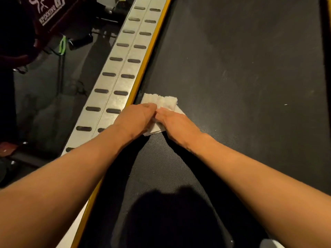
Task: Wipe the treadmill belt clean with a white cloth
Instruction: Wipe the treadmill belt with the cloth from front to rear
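**Both hands on the cloth**

The white cloth (162,108) lay folded and rumpled on the dark belt (241,72), beside the yellow edge strip (143,68). The left hand (138,119) and right hand (176,125) pressed on it, fingers curled, touching each other.

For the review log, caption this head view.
Both hands, left and right, press a white cloth onto the treadmill belt.

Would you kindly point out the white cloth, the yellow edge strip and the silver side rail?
white cloth (166,101): head view, its fluffy far edge.
yellow edge strip (143,72): head view, mid-length, beside the belt.
silver side rail (118,68): head view, its central groove.
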`<state>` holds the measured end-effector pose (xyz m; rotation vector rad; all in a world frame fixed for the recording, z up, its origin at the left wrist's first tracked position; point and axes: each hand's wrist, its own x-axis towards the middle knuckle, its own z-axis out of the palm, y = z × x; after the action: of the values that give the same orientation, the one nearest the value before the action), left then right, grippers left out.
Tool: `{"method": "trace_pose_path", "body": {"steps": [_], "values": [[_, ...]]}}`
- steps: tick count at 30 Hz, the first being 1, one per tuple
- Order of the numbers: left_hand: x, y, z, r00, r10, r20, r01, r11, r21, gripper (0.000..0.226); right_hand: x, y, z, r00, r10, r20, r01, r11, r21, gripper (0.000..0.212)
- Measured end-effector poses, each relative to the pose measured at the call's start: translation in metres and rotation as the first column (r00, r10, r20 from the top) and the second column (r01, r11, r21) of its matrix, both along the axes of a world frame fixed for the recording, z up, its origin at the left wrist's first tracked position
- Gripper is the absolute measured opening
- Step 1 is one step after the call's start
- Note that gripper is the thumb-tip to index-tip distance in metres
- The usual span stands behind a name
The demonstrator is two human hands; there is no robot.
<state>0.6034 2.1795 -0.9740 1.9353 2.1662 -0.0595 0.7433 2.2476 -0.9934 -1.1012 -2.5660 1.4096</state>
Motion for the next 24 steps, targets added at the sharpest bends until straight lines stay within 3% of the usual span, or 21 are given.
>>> {"method": "trace_pose_path", "body": {"steps": [3, 5, 9, 12, 15, 20, 24], "values": [[0.007, -0.011, 0.002, 0.999, -0.036, 0.034, 0.038, 0.998, -0.041, 0.021, 0.008, -0.015, 0.002, 0.992, -0.125, 0.031, 0.129, 0.974, -0.186, 0.024], [0.007, -0.015, 0.002, 0.999, -0.022, 0.042, 0.024, 0.998, -0.052, 0.021, 0.008, -0.019, 0.005, 0.990, -0.140, 0.013, 0.140, 0.966, -0.217, 0.026], [0.005, -0.014, -0.007, 0.994, 0.077, 0.083, -0.079, 0.997, 0.024, 0.021, -0.005, -0.015, 0.001, 0.993, -0.116, -0.016, 0.113, 0.987, -0.111, 0.025], [0.017, -0.024, -0.017, 0.993, 0.062, 0.100, -0.069, 0.995, 0.074, 0.020, 0.007, -0.025, -0.006, 0.994, -0.109, 0.022, 0.110, 0.992, -0.064, 0.025], [0.029, -0.031, -0.018, 0.996, 0.029, 0.088, -0.036, 0.997, 0.069, 0.015, 0.024, -0.026, -0.005, 0.998, -0.034, 0.043, 0.036, 0.999, -0.037, 0.026], [0.027, -0.014, -0.008, 0.989, 0.142, 0.048, -0.142, 0.990, 0.001, 0.019, 0.016, -0.011, 0.000, 0.997, 0.074, -0.014, -0.072, 0.988, 0.139, 0.028], [0.048, -0.021, -0.007, 0.996, 0.093, 0.001, -0.093, 0.996, -0.004, 0.021, 0.037, -0.034, -0.002, 0.999, 0.028, 0.015, -0.030, 0.981, 0.190, 0.025]]}}
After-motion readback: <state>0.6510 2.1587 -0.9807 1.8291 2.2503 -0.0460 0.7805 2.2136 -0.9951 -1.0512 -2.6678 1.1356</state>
